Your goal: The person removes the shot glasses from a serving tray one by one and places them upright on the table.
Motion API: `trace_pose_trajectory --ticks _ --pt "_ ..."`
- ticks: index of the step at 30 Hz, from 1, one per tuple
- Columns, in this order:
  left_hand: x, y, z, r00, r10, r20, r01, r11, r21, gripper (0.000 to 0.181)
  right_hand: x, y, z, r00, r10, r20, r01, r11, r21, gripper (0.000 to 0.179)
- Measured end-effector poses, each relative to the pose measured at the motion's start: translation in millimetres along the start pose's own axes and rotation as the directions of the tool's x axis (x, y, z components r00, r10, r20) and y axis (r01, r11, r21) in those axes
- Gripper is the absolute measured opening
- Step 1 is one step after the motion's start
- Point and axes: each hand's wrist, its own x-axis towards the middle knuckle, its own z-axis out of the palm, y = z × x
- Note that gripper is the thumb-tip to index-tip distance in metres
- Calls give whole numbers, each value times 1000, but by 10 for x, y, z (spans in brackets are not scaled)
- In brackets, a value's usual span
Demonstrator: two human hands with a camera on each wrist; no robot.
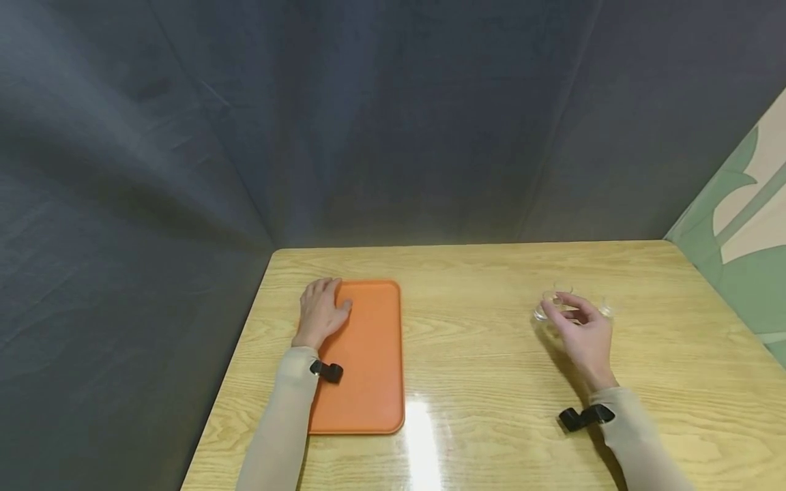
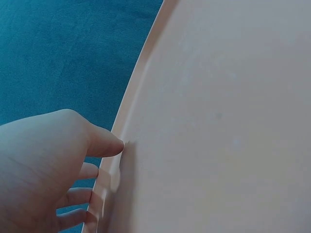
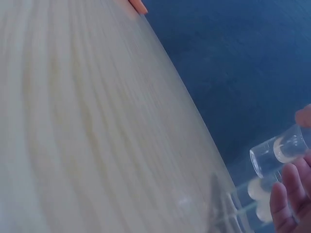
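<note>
An orange rectangular tray [image 1: 368, 354] lies on the left part of the table. At its far left edge, my left hand [image 1: 319, 314] holds the rim, thumb inside and the other fingers along the outer side in the left wrist view. My right hand [image 1: 586, 334] pinches a small clear glass [image 3: 265, 158] between thumb and fingers, tilted on its side in the right wrist view. Other clear glassware [image 3: 233, 213] stands below and behind that hand, partly covered by the fingers. Another clear piece [image 1: 606, 310] shows just right of the knuckles. Transparency makes their outlines hard to separate.
The wood-grain table [image 1: 473, 327] stretches between the tray and the glasses. A dark curtain [image 1: 417, 136] hangs behind and at the left. Green leaf-patterned fabric [image 1: 749, 204] borders the right side. Light glares on the table near the tray's front corner.
</note>
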Motion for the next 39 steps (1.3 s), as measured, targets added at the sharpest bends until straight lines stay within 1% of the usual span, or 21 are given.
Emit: trace_pose_trajectory --ticks 5,9,13,16,19,22,25,30,37,39 --pt "-5 4 -12 1000 3 -8 -3 1000 -10 57 43 0 -186 994 -6 -105 5 1000 -9 40" --pt "-6 -2 -11 1000 7 -2 -7 1000 -8 58 87 14 -350 988 17 -156 -19 1000 -16 41" --pt "0 -12 -11 1000 2 1 -2 1000 -8 58 145 31 -477 983 44 -179 -50 998 -26 40" --pt "-3 -18 -9 1000 -1 -1 1 1000 -9 57 191 37 -547 979 101 -175 -106 994 -23 42" --pt "-8 -19 -4 1000 0 -2 0 1000 -14 58 225 39 -604 970 175 -167 -177 984 2 43" --pt "-8 -15 0 1000 5 -3 -5 1000 -16 58 241 47 -645 962 214 -168 -216 976 2 45" --pt "-1 -8 3 1000 8 1 -8 1000 -11 58 232 73 -675 961 206 -184 -213 977 -19 46" --pt "5 -1 -3 1000 9 0 -9 1000 -11 57 191 128 -689 971 155 -184 -171 982 -80 46" --pt "-6 -12 -2 1000 3 0 -3 1000 -14 57 170 169 -687 977 168 -130 -186 973 -137 53" --pt "-6 -13 2 1000 4 -4 -4 1000 -13 57 170 181 -691 981 161 -112 -177 972 -152 54"
